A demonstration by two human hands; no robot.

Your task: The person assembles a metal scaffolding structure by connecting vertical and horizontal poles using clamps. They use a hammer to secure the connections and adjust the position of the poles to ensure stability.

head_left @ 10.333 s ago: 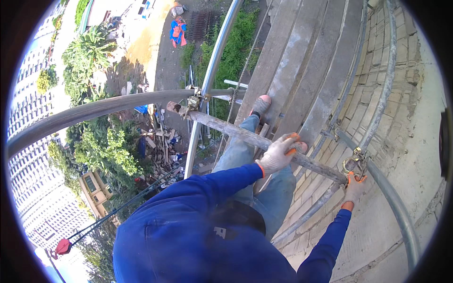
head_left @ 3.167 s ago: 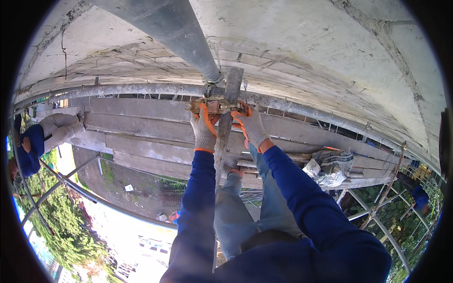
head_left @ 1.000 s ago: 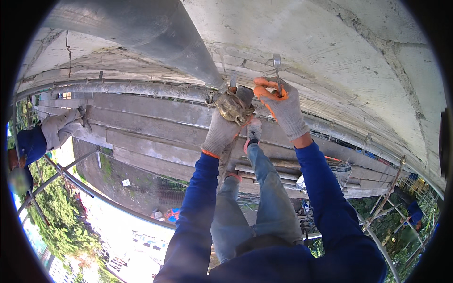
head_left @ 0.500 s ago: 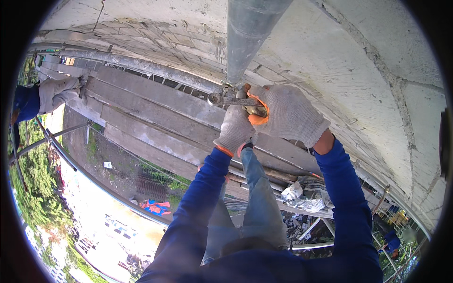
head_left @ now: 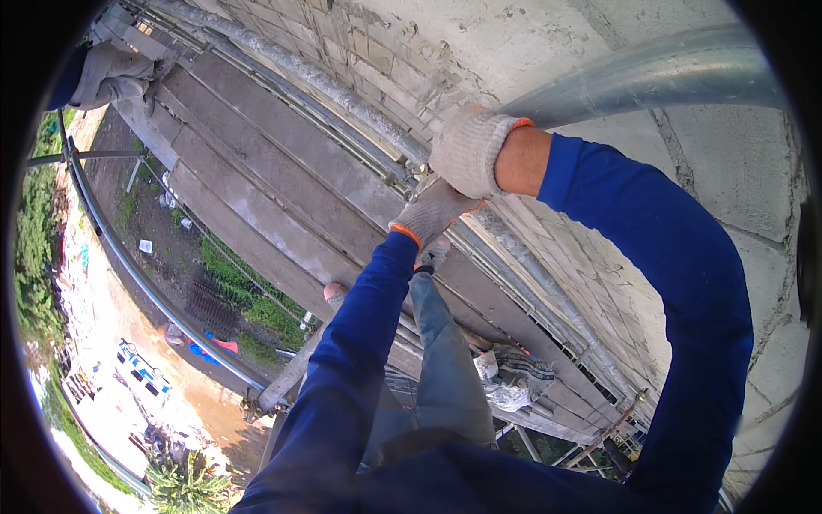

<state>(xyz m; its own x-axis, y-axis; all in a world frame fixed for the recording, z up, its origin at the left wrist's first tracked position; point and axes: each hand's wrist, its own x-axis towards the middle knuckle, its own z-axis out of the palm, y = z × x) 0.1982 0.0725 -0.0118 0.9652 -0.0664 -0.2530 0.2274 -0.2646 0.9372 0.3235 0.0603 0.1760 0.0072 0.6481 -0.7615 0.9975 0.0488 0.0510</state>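
Observation:
Both my hands wear pale knitted gloves with orange cuffs and meet at the foot of a thick grey steel tube (head_left: 659,77). My right hand (head_left: 471,154) is bent over at the wrist, its back toward me; the fingers look curled, but what they grip is hidden. Just below and left of it, my left hand (head_left: 438,208) is closed around something at the tube joint, also hidden. A horizontal scaffold tube (head_left: 342,96) runs to this joint along the block wall (head_left: 394,60). No tool shows between the gloves.
I stand on scaffold planks (head_left: 257,158) high above the ground. A curved guard rail (head_left: 141,270) borders the drop on the left. Another person's legs (head_left: 111,75) are at the far left. Crumpled sacks (head_left: 514,381) lie on the planks behind my feet.
My right hand has rolled over and its elbow swung out to the right. The wrench it held earlier is now out of sight. My view has turned, so the thick tube slants right.

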